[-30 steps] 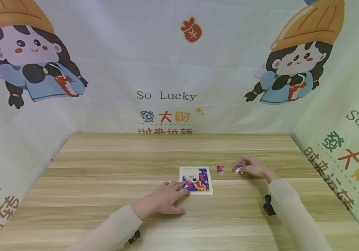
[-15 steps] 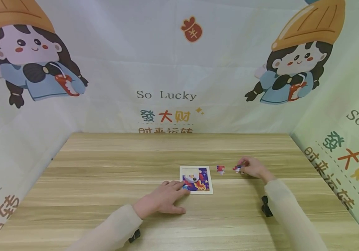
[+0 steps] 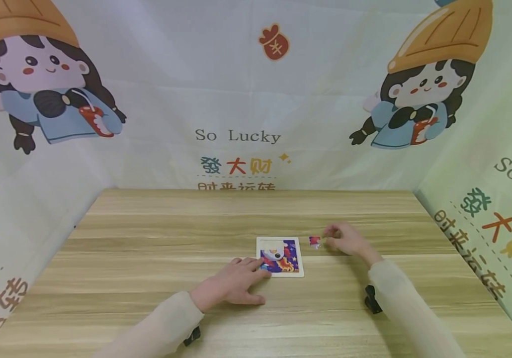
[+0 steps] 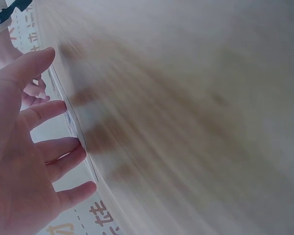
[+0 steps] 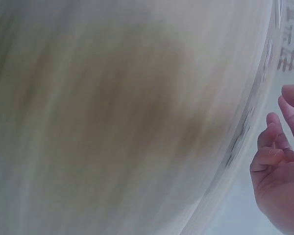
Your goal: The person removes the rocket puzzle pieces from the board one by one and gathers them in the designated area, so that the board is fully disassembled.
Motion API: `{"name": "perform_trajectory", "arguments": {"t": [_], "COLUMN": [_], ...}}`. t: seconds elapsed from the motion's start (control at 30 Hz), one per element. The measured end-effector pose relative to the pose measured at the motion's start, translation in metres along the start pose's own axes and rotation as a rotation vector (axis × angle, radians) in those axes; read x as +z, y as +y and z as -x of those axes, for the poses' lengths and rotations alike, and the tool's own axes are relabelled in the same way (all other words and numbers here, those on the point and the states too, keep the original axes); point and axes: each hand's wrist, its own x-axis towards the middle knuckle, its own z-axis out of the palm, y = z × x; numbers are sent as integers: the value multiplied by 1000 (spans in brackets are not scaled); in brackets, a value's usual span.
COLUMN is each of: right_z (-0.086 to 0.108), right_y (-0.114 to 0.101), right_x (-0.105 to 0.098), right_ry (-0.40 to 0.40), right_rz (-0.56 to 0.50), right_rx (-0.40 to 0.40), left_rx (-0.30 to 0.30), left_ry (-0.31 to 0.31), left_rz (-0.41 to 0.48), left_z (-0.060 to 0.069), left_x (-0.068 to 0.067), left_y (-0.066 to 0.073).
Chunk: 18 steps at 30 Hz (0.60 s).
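Note:
My left hand [image 3: 235, 283] lies with spread fingers at the lower left of a small framed jigsaw puzzle [image 3: 294, 256]. Its fingertips touch the frame's edge; in the left wrist view, the left hand [image 4: 24, 142] shows straight fingers against that edge. Part of the picture area is bare. To the right of the frame, a red and purple puzzle piece [image 3: 314, 241] lies flat on the table. My right hand [image 3: 347, 239] hovers just right of that piece, thumb and index finger apart. No piece shows between the fingers of the right hand [image 5: 279, 161] in the right wrist view.
The wooden table [image 3: 171, 238] reaches back to a printed cloth [image 3: 238, 99], which also hangs at both sides. A black wrist device [image 3: 373, 299] sits under the right sleeve, another black device [image 3: 192, 336] under the left.
My right hand has shifted left, toward the piece beside the frame. A second piece at its fingertips is now out of sight in the head view. The left hand stays put.

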Motion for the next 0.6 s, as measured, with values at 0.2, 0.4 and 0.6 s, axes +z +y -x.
{"name": "perform_trajectory", "arguments": {"t": [0.2, 0.4, 0.6], "right_z": [-8, -17, -27], "right_y": [-15, -32, -45], "right_x": [14, 27, 38], "right_ry": [-89, -142, -169], "right_rz": [-12, 21, 84], "right_rx": [-59, -170, -133], "left_rx": [6, 8, -2], "left_ry": [5, 6, -5], "left_rz": [-1, -1, 0], "left_z": [0, 0, 0], "left_x": [1, 0, -2], "left_y": [-1, -1, 0]}}
